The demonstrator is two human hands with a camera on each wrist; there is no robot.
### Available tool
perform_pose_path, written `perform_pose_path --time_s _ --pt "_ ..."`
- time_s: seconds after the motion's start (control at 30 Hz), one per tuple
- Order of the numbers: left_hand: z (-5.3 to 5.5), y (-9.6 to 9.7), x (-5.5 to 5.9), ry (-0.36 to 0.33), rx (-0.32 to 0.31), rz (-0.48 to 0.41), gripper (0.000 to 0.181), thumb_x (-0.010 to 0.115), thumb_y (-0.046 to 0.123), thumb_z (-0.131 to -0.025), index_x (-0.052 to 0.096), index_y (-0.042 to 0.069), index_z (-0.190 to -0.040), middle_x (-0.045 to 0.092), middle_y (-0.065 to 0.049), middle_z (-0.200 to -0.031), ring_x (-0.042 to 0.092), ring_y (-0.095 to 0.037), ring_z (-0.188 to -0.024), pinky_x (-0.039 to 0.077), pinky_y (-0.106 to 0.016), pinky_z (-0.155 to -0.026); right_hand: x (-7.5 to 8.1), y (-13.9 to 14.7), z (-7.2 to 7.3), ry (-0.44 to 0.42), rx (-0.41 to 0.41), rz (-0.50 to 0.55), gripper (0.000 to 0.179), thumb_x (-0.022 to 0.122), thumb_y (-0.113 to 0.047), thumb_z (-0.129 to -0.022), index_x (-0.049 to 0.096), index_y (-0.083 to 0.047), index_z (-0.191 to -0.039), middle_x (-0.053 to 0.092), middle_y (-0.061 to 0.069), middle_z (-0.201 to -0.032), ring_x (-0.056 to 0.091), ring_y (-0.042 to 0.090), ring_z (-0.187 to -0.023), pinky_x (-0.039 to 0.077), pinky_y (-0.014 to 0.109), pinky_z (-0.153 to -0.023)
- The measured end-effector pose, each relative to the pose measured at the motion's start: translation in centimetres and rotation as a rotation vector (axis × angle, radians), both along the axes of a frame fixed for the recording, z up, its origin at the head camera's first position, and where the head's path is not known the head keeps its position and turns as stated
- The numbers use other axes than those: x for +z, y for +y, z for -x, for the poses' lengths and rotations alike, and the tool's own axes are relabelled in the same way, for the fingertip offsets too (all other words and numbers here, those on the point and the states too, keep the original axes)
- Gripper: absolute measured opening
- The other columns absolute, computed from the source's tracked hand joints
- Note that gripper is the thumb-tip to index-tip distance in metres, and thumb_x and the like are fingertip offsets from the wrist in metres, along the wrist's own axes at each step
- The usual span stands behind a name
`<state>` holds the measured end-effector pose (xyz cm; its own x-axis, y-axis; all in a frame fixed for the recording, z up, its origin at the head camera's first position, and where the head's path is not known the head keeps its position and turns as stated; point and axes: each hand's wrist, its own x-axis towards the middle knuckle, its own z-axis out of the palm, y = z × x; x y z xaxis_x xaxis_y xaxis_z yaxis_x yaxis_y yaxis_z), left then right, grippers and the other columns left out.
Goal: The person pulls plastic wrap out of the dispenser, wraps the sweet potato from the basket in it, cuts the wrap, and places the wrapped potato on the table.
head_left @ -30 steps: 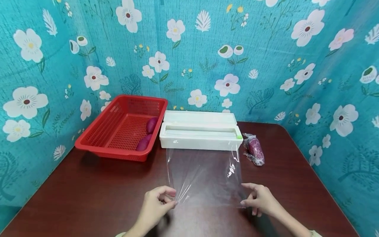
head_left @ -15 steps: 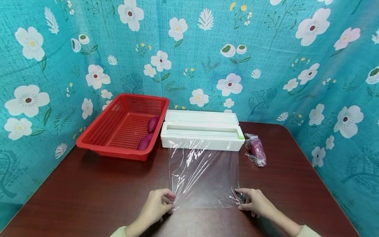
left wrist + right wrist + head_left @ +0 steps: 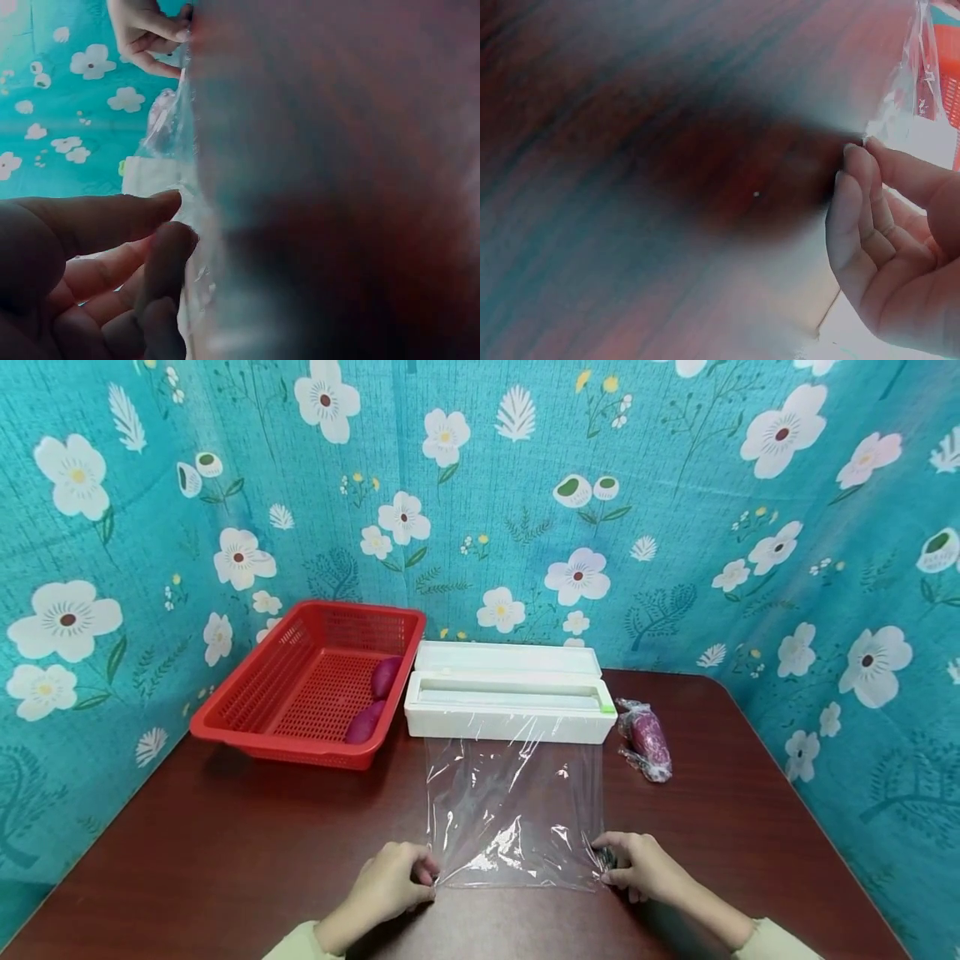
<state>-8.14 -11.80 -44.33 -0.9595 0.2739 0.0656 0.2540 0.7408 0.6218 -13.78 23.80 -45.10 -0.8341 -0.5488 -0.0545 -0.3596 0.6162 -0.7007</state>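
Nearby, left of film (image 3: 517, 802), red basket (image 3: 279, 743).

Glossy plastic film (image 3: 517, 810) before you, against a wood-look table (image 3: 262, 843)
Your plastic film is thin, transparent and creased, with bright glints; the table has a smooth, softly reflective finish. The box (image 3: 510, 727) looks like smooth plastic, the basket (image 3: 285, 746) lightly glossy plastic, the backdrop (image 3: 480, 460) matt cloth.

Right hand (image 3: 892, 247) sits around 4 o'clock, pinching the edge of some clear film (image 3: 924, 75) that runs off toward 1 o'clock. There's a slice of red basket (image 3: 949, 49) at 2 o'clock, and super blurry reddish-brown surface (image 3: 592, 97) over at 9.
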Motion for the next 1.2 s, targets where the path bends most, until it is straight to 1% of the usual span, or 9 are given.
perform_pose_path --time_s 0.1,0.2,0.43,0.57,0.7,0.8,0.93,1.03,1.2 --pt "0.3 -0.3 0.7 0.057 0.006 0.040 0.016 0.076 0.014 -0.063 0.065 0.018 -0.075 0.057 0.016 -0.063 0.052 0.000 -0.058 0.040 -0.028 -0.051 -0.1 0.0 0.0 0.026 -0.003 -0.013 0.036 0.071 -0.007 -0.073 0.058 0.002 -0.105 0.048 -0.005 -0.047 0.047 0.005 -0.033 0.038 0.021 -0.030" --pt "0.8 -0.8 1.6 0.100 -0.001 0.028 0.014 0.074 0.012 -0.066 0.065 0.015 -0.076 0.059 0.013 -0.065 0.055 -0.003 -0.060 0.042 -0.027 -0.052 0.0 0.0 -0.1 0.048 -0.002 -0.029 0.036 0.071 -0.009 -0.073 0.059 0.002 -0.105 0.047 -0.006 -0.047 0.045 0.003 -0.033 0.038 0.020 -0.031" --pt "2.5 -2.0 4.6 0.165 -0.067 -0.166 0.011 0.071 0.002 -0.070 0.065 0.006 -0.079 0.062 0.004 -0.070 0.056 -0.006 -0.062 0.047 -0.023 -0.057 -0.1 0.1 -0.2 0.046 -0.006 -0.028 0.036 0.071 -0.009 -0.074 0.059 0.001 -0.106 0.047 -0.007 -0.049 0.044 0.003 -0.034 0.038 0.020 -0.031" --pt "3.3 -2.5 6.8 0.205 -0.021 -0.260 0.011 0.071 0.001 -0.072 0.066 0.006 -0.081 0.063 0.004 -0.072 0.057 -0.006 -0.063 0.047 -0.023 -0.057 -0.2 0.2 -0.2 0.046 -0.004 -0.026 0.036 0.071 -0.010 -0.074 0.059 0.001 -0.106 0.048 -0.007 -0.049 0.044 0.003 -0.034 0.037 0.020 -0.031" --pt "4.1 -2.9 9.1 0.246 0.043 -0.285 0.013 0.072 0.002 -0.072 0.067 0.008 -0.083 0.063 0.004 -0.072 0.057 -0.008 -0.063 0.047 -0.024 -0.056 -0.3 0.5 -0.2 0.030 -0.006 0.004 0.036 0.071 -0.011 -0.074 0.059 0.000 -0.106 0.049 -0.007 -0.050 0.044 0.003 -0.035 0.038 0.021 -0.031" --pt "5.0 -3.4 10.5 0.248 0.067 -0.288 0.014 0.073 0.005 -0.072 0.067 0.008 -0.085 0.064 0.003 -0.073 0.057 -0.009 -0.064 0.047 -0.025 -0.057 -0.6 0.7 -0.1 0.009 -0.019 0.042 0.037 0.072 -0.011 -0.073 0.059 0.000 -0.106 0.050 -0.007 -0.052 0.045 0.004 -0.036 0.038 0.022 -0.031" --pt "6.3 -4.2 11.9 0.210 0.067 -0.331 0.015 0.072 0.009 -0.075 0.067 0.006 -0.089 0.065 -0.002 -0.079 0.059 -0.013 -0.068 0.049 -0.026 -0.060 -0.9 1.0 0.0 -0.014 -0.037 0.091 0.039 0.073 -0.012 -0.073 0.059 0.002 -0.106 0.051 -0.006 -0.053 0.045 0.004 -0.036 0.039 0.024 -0.030" --pt "7.0 -4.7 12.7 0.160 0.062 -0.381 0.020 0.070 0.013 -0.077 0.067 0.004 -0.094 0.066 -0.006 -0.085 0.059 -0.017 -0.070 0.049 -0.026 -0.062 -1.0 1.3 -0.2 -0.034 -0.042 0.135 0.041 0.073 -0.013 -0.073 0.059 0.004 -0.107 0.052 -0.005 -0.054 0.045 0.004 -0.036 0.039 0.025 -0.029" --pt "8.2 -5.5 13.6 0.088 0.050 -0.456 0.027 0.068 0.018 -0.080 0.064 0.001 -0.101 0.065 -0.010 -0.088 0.059 -0.026 -0.075 0.049 -0.026 -0.063 -1.2 1.7 -0.2 -0.147 -0.046 0.261 0.046 0.070 -0.011 -0.075 0.054 0.011 -0.112 0.056 0.001 -0.057 0.048 0.006 -0.037 0.041 0.030 -0.030"
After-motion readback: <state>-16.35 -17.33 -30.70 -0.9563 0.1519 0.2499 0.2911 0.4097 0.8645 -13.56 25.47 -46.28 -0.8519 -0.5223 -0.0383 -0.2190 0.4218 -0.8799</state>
